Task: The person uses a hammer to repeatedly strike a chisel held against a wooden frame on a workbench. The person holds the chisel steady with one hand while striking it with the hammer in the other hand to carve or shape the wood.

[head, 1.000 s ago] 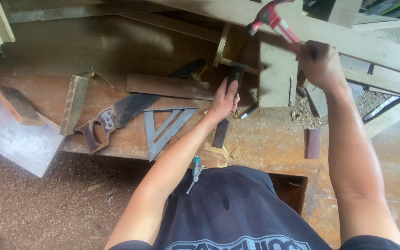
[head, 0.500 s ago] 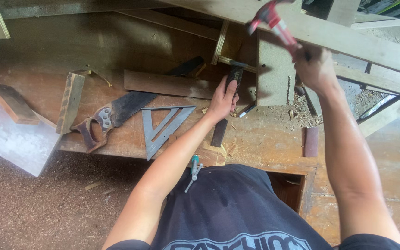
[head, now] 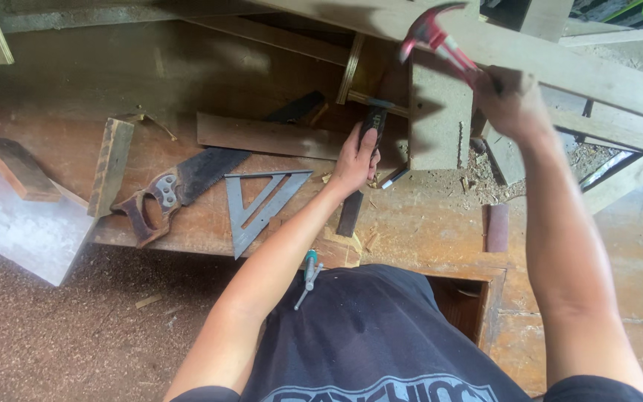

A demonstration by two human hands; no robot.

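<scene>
My right hand [head: 511, 100] is raised and grips a red-handled claw hammer [head: 434, 39], whose head points up and left over a long pale plank. My left hand [head: 356, 158] is closed around a dark chisel-like tool [head: 373, 123] that stands against a pale particle-board block [head: 436, 115] on the wooden workbench [head: 426, 223]. A dark flat strip [head: 350, 214] lies just below that hand.
A handsaw [head: 176, 186], a metal triangular square [head: 262, 205] and a flat wooden board [head: 269, 136] lie left of my left hand. Wood offcuts [head: 111, 165] and a grey panel [head: 24, 227] sit at the left edge. Long planks [head: 597, 71] cross upper right. Sawdust covers the floor.
My right hand and the hammer stay raised, shifting only slightly. My left hand keeps its hold on the dark tool by the block.
</scene>
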